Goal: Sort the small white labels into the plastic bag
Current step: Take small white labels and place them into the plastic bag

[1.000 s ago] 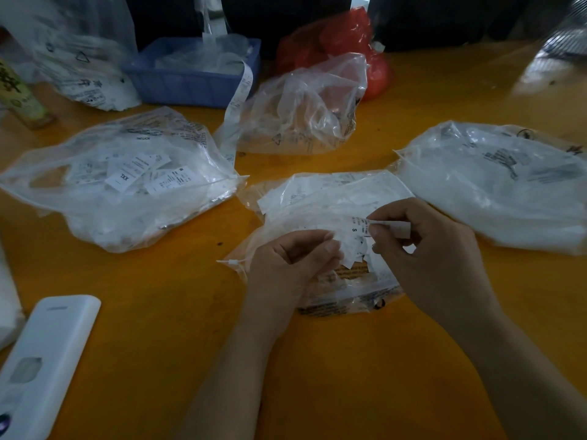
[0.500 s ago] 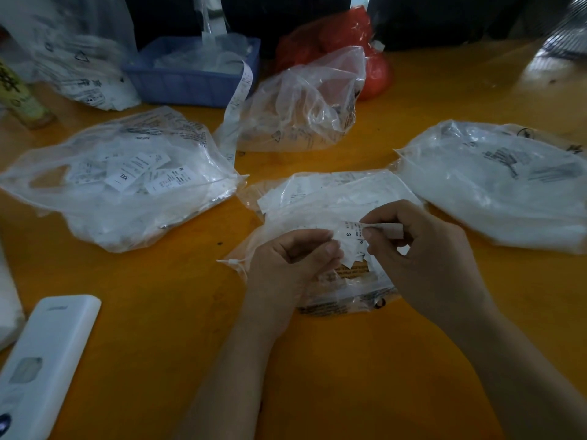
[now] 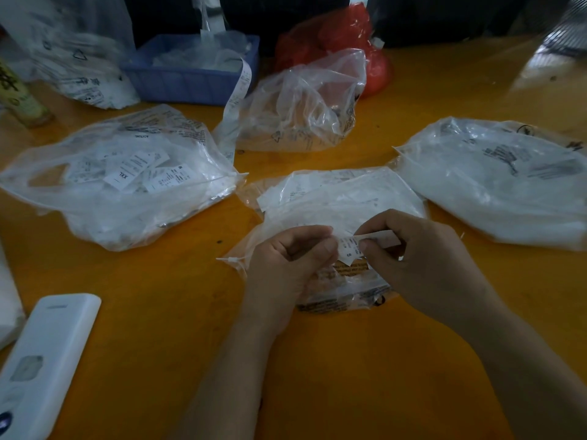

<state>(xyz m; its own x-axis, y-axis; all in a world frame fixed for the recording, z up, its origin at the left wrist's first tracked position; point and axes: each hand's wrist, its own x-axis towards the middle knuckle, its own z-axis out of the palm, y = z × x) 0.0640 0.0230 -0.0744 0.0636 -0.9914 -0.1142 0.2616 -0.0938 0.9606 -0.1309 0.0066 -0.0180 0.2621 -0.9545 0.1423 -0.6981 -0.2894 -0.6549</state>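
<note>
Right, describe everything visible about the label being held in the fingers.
The label is a small, thin white strip, paper or fabric by its look, with fine black print and a letter S near its lower end. It is pinched between the fingers of the right hand and the left hand, bent across them, and held just above the clear plastic bag on the orange table.

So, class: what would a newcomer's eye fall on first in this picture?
First, the two hands at centre: the right hand pinches a small white label printed "S", with the left hand beside it, over a clear plastic bag. Next, the red bag at the back of the orange table.
</note>
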